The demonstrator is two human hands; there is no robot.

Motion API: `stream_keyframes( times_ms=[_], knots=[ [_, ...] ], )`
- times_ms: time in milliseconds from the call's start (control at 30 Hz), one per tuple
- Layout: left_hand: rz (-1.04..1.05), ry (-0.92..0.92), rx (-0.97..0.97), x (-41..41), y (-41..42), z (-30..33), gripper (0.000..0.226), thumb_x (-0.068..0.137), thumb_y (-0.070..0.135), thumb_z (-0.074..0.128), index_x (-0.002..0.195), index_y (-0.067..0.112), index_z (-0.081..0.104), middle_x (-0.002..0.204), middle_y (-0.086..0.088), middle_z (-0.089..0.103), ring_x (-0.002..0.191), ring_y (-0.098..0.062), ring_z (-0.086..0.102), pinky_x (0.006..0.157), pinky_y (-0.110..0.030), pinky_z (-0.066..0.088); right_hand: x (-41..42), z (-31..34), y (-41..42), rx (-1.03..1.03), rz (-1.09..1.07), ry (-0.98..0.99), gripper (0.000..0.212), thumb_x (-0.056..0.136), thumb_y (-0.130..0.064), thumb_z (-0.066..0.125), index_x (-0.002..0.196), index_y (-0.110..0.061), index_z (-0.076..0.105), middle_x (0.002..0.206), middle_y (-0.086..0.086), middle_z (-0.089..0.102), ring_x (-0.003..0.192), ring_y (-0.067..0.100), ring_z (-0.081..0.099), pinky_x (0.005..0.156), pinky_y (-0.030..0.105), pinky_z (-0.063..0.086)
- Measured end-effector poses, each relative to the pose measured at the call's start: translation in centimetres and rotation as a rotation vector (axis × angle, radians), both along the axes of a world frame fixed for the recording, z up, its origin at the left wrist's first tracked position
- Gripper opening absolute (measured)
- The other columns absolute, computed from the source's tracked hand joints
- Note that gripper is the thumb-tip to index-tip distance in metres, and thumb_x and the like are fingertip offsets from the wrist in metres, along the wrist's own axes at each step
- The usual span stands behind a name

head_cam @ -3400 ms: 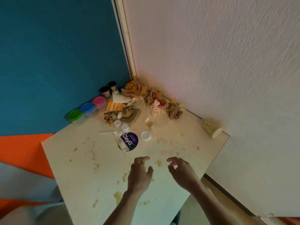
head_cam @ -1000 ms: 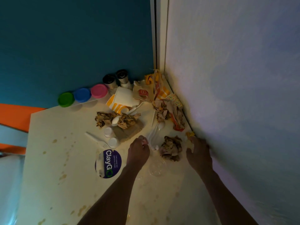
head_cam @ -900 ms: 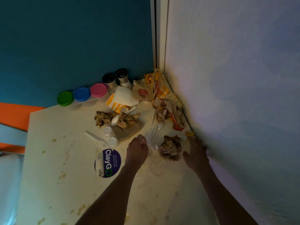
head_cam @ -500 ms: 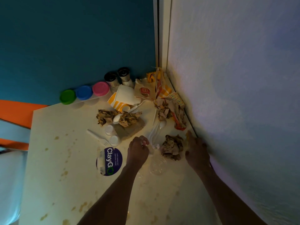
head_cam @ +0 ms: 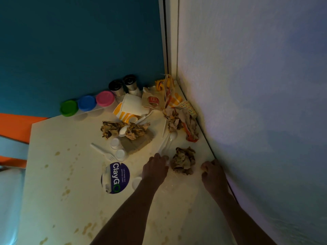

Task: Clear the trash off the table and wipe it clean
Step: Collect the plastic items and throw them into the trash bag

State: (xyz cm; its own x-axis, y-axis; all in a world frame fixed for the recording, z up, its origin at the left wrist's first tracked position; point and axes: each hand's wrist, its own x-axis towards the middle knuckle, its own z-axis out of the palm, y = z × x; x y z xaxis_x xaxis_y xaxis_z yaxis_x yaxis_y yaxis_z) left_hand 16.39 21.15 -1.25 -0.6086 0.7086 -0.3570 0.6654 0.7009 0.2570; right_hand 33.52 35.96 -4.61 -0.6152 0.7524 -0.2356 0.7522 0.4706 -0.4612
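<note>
Head view: left hand (head_cam: 155, 169) and right hand (head_cam: 213, 174), grips unclear, flank crumpled brown paper (head_cam: 183, 160) on stained bench (head_cam: 53, 174), likely gathering trash.

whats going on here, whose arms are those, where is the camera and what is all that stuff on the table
No machine here: a person wears a camera on the head, looking down at their own two bare arms. The left hand reaches to the base of some white plastic cutlery; whether its grip has closed is hidden. The right hand rests near the wall with curled fingers, seemingly empty. Between them lies a crumpled brown paper ball. The stained white table also holds fast-food wrappers, more crumpled napkins, a round ClayGo sticker and three coloured lids by the blue wall.
</note>
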Motion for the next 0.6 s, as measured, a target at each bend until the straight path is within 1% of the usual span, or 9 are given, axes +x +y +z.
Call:
stream_keyframes(
  times_ms=[133,267,333,400,433,467,500,567,600],
  knots=[
    [0.057,-0.033,0.042,0.4,0.1,-0.1,0.032,0.101,0.034,0.055,0.13,0.022,0.055,0.122,-0.002,0.057,0.109,-0.02,0.061,0.089,-0.034,0.055,0.9,-1.1,-0.4,-0.101,-0.042,0.037,0.038,0.073,0.009,0.063,0.104,-0.012,0.068,0.094,0.009,0.059,0.082,0.027,0.06,0.071,0.027,0.043],
    [0.207,-0.159,0.15,0.6,-0.2,0.5,0.031,0.095,0.031,0.058,0.122,0.017,0.054,0.113,-0.002,0.056,0.102,-0.021,0.063,0.086,-0.031,0.053,0.5,-0.7,-0.5,-0.223,-0.178,0.014,0.021,0.08,0.005,0.059,0.093,-0.006,0.072,0.092,0.01,0.063,0.082,0.022,0.057,0.074,0.022,0.039],
    [0.293,-0.198,0.215,0.7,-0.4,1.3,0.022,0.093,0.028,0.058,0.111,0.016,0.053,0.103,-0.001,0.053,0.094,-0.021,0.062,0.077,-0.028,0.051,0.1,0.2,-0.4,-0.218,-0.161,0.004,0.016,0.084,0.0,0.057,0.083,-0.006,0.072,0.082,0.009,0.066,0.075,0.02,0.057,0.064,0.024,0.042],
    [0.366,-0.214,0.248,0.8,-0.5,2.1,0.016,0.092,0.026,0.058,0.103,0.016,0.052,0.096,0.0,0.051,0.085,-0.018,0.057,0.063,-0.021,0.04,-0.2,1.2,-0.1,-0.192,-0.157,0.066,0.026,0.086,-0.007,0.047,0.068,-0.01,0.067,0.064,0.003,0.062,0.062,0.019,0.059,0.051,0.022,0.047],
    [0.4,-0.222,0.263,0.7,-0.6,2.3,0.015,0.091,0.025,0.06,0.1,0.015,0.053,0.096,-0.001,0.052,0.083,-0.017,0.055,0.061,-0.021,0.037,-0.4,1.7,-0.2,-0.268,-0.098,0.088,0.033,0.082,-0.007,0.04,0.059,-0.01,0.062,0.055,0.003,0.057,0.053,0.019,0.058,0.045,0.025,0.048],
    [0.435,-0.228,0.278,0.9,-0.7,2.6,0.015,0.09,0.024,0.061,0.099,0.014,0.054,0.097,-0.003,0.052,0.083,-0.019,0.054,0.061,-0.024,0.038,-0.6,1.7,0.1,-0.268,-0.017,0.154,0.035,0.079,-0.007,0.036,0.053,-0.011,0.059,0.048,0.004,0.055,0.046,0.018,0.057,0.039,0.027,0.047],
    [0.463,-0.22,0.303,1.0,-0.9,2.9,0.015,0.088,0.022,0.063,0.097,0.013,0.054,0.098,-0.006,0.052,0.085,-0.022,0.055,0.065,-0.029,0.042,-0.6,1.3,0.2,-0.313,-0.049,0.172,0.034,0.078,-0.008,0.036,0.052,-0.014,0.058,0.046,0.004,0.056,0.042,0.016,0.055,0.036,0.026,0.046],
    [0.514,-0.217,0.341,1.1,-1.1,3.3,0.013,0.086,0.016,0.064,0.095,0.01,0.056,0.101,-0.009,0.052,0.088,-0.028,0.057,0.075,-0.038,0.049,-1.4,2.3,0.3,-0.385,-0.052,0.184,0.033,0.078,-0.006,0.038,0.054,-0.016,0.059,0.048,0.004,0.057,0.043,0.017,0.057,0.037,0.026,0.047],
    [0.544,-0.23,0.353,1.3,-1.3,3.7,0.012,0.085,0.012,0.063,0.095,0.009,0.057,0.103,-0.01,0.053,0.09,-0.029,0.058,0.079,-0.041,0.051,-1.6,2.8,0.3,-0.424,-0.06,0.257,0.032,0.078,-0.003,0.04,0.056,-0.015,0.061,0.051,0.005,0.057,0.048,0.021,0.06,0.04,0.028,0.05]
  ],
)
